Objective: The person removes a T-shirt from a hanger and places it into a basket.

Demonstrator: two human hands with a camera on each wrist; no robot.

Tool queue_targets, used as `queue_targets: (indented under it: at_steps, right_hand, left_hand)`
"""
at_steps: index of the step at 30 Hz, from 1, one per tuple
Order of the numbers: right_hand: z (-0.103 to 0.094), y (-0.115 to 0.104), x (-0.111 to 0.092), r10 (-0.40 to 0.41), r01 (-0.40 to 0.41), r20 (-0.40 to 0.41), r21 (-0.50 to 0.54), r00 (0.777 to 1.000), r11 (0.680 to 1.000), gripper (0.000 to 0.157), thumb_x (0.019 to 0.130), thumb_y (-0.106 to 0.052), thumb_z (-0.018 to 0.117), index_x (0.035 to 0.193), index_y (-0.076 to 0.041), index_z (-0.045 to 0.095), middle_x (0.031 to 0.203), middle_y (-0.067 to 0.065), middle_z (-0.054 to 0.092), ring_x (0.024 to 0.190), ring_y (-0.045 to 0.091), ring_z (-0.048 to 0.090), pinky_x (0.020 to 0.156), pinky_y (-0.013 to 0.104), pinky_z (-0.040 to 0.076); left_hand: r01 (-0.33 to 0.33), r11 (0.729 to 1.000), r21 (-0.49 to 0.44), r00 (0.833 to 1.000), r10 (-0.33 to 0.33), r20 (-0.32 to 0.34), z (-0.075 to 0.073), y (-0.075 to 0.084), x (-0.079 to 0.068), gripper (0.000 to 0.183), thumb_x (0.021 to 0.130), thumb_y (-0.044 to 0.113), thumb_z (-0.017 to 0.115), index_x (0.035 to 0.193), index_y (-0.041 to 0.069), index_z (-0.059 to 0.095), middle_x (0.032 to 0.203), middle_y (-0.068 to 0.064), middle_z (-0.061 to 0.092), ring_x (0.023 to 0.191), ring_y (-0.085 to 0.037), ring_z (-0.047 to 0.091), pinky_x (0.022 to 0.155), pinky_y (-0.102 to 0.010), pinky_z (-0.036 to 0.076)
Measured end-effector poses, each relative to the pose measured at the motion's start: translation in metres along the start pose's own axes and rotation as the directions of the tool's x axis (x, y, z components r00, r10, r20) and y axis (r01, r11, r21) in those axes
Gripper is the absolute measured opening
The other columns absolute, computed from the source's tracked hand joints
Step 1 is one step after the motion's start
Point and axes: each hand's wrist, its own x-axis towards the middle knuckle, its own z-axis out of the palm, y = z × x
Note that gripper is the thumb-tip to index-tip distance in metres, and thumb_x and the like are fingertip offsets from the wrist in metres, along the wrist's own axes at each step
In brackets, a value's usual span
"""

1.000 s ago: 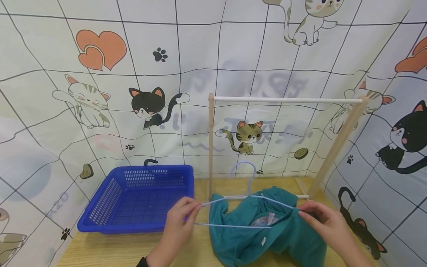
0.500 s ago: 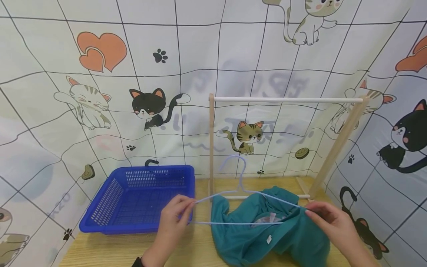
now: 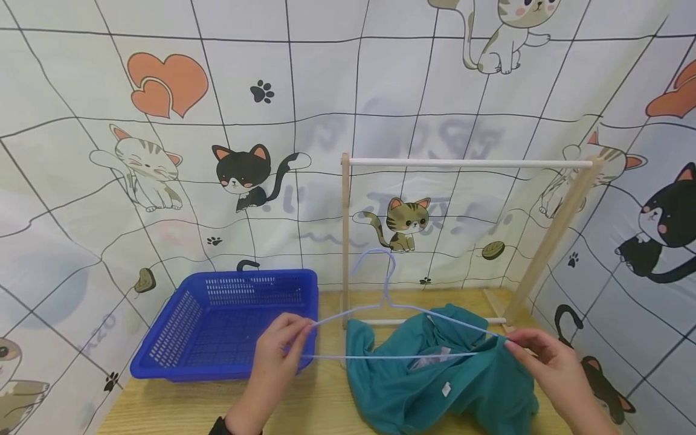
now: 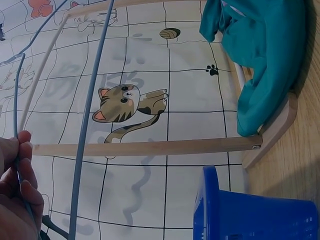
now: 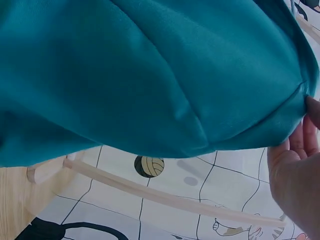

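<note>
A pale lilac clothes hanger [image 3: 380, 357] is held out level above the table, hook upward. My left hand [image 3: 277, 347] pinches its left shoulder between thumb and fingers; in the left wrist view that hand [image 4: 17, 192] has the thin bar in its fingers. A teal garment [image 3: 397, 393] lies bunched below, with a small white label near its opening. At the hanger's right end, my right hand [image 3: 549, 362] pinches the garment's edge, and the hanger's tip is hidden in the cloth. Teal fabric [image 5: 150, 80] fills most of the right wrist view.
A blue plastic basket [image 3: 223, 367] stands at the left of the wooden table [image 3: 179, 405]. Behind the garment is a wooden rack with a white top rail [image 3: 467, 163]. A cat-patterned sheet [image 3: 326, 72] covers the walls.
The hanger has shifted left and slightly up, its hook rising with it. My left hand has moved left, while my right hand has moved a little right with the garment's edge.
</note>
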Motion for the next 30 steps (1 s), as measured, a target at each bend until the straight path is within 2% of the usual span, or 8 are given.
queue_targets:
  at_steps: [4, 8, 15, 17, 20, 24, 27, 30]
  right_hand:
    - [0.0004, 0.0019, 0.0017, 0.053, -0.053, -0.020, -0.009, 0.998, 0.999, 0.034, 0.092, -0.030, 0.062, 0.113, -0.003, 0.060, 0.092, -0.017, 0.062, 0.082, -0.007, 0.056, 0.066, 0.013, 0.050]
    - [0.0006, 0.0033, 0.0018, 0.101, -0.101, -0.039, -0.016, 0.994, 0.995, 0.037, 0.092, -0.032, 0.061, 0.114, -0.002, 0.060, 0.089, -0.018, 0.060, 0.078, -0.007, 0.054, 0.064, 0.014, 0.051]
    - [0.0024, 0.0041, 0.0033, 0.128, -0.128, -0.048, -0.007, 0.991, 0.992, 0.038, 0.092, -0.034, 0.061, 0.113, -0.002, 0.060, 0.089, -0.016, 0.061, 0.078, -0.006, 0.054, 0.063, 0.015, 0.051]
    - [0.0036, 0.0049, 0.0041, 0.121, -0.121, -0.047, 0.003, 0.992, 0.993, 0.037, 0.092, -0.032, 0.062, 0.111, -0.001, 0.060, 0.087, -0.017, 0.060, 0.078, -0.007, 0.054, 0.063, 0.014, 0.050]
    - [0.0049, 0.0061, 0.0041, 0.091, -0.091, -0.005, 0.016, 0.996, 0.996, 0.035, 0.091, -0.029, 0.063, 0.112, -0.001, 0.060, 0.089, -0.021, 0.060, 0.081, -0.012, 0.053, 0.065, 0.013, 0.050]
    - [0.0064, 0.0068, 0.0041, 0.004, -0.005, 0.034, 0.028, 0.999, 1.000, 0.036, 0.091, -0.026, 0.064, 0.117, -0.002, 0.059, 0.098, -0.026, 0.058, 0.089, -0.016, 0.052, 0.070, 0.009, 0.049]
    - [0.0074, 0.0059, 0.0048, -0.046, 0.045, 0.017, 0.046, 0.999, 0.998, 0.036, 0.090, -0.024, 0.065, 0.119, -0.003, 0.057, 0.102, -0.027, 0.056, 0.092, -0.015, 0.052, 0.072, 0.007, 0.049]
    - [0.0078, 0.0043, 0.0057, -0.055, 0.055, 0.007, 0.060, 0.998, 0.997, 0.037, 0.090, -0.023, 0.065, 0.120, -0.004, 0.056, 0.102, -0.029, 0.055, 0.092, -0.014, 0.052, 0.072, 0.007, 0.049]
  left_hand:
    - [-0.009, 1.000, -0.005, 1.000, 0.009, 0.002, 0.0018, -0.0014, 0.0001, 0.014, 0.081, -0.004, 0.069, 0.086, 0.008, 0.073, 0.082, 0.006, 0.062, 0.067, -0.003, 0.053, 0.058, -0.011, 0.046]
    - [-0.009, 1.000, 0.003, 1.000, 0.009, -0.009, 0.0021, -0.0019, 0.0001, 0.013, 0.081, -0.004, 0.069, 0.086, 0.008, 0.073, 0.082, 0.007, 0.061, 0.067, -0.003, 0.051, 0.054, -0.010, 0.044]
    - [-0.003, 1.000, -0.007, 1.000, 0.003, -0.020, 0.0010, -0.0018, -0.0002, 0.015, 0.082, -0.004, 0.068, 0.088, 0.009, 0.073, 0.082, 0.007, 0.061, 0.067, -0.003, 0.049, 0.051, -0.010, 0.041]
    - [0.001, 1.000, -0.008, 1.000, -0.001, -0.023, 0.0002, -0.0011, 0.0003, 0.016, 0.082, -0.005, 0.068, 0.088, 0.009, 0.073, 0.082, 0.007, 0.061, 0.066, -0.003, 0.050, 0.052, -0.010, 0.041]
    - [0.015, 1.000, -0.016, 0.999, -0.015, -0.034, -0.0013, 0.0006, 0.0015, 0.016, 0.082, -0.005, 0.068, 0.087, 0.008, 0.073, 0.082, 0.007, 0.061, 0.066, -0.002, 0.051, 0.054, -0.010, 0.042]
    - [0.025, 0.999, -0.028, 0.999, -0.026, -0.045, -0.0024, 0.0021, 0.0029, 0.016, 0.082, -0.006, 0.067, 0.087, 0.008, 0.073, 0.082, 0.006, 0.062, 0.066, -0.003, 0.051, 0.053, -0.011, 0.042]
    - [0.021, 0.999, -0.030, 0.999, -0.023, -0.041, -0.0014, 0.0016, 0.0026, 0.016, 0.082, -0.006, 0.067, 0.087, 0.008, 0.073, 0.081, 0.005, 0.061, 0.066, -0.004, 0.050, 0.052, -0.011, 0.042]
    - [0.029, 0.999, -0.037, 0.999, -0.031, -0.029, -0.0001, 0.0002, 0.0013, 0.015, 0.083, -0.005, 0.067, 0.087, 0.008, 0.073, 0.081, 0.006, 0.061, 0.066, -0.004, 0.051, 0.053, -0.011, 0.044]
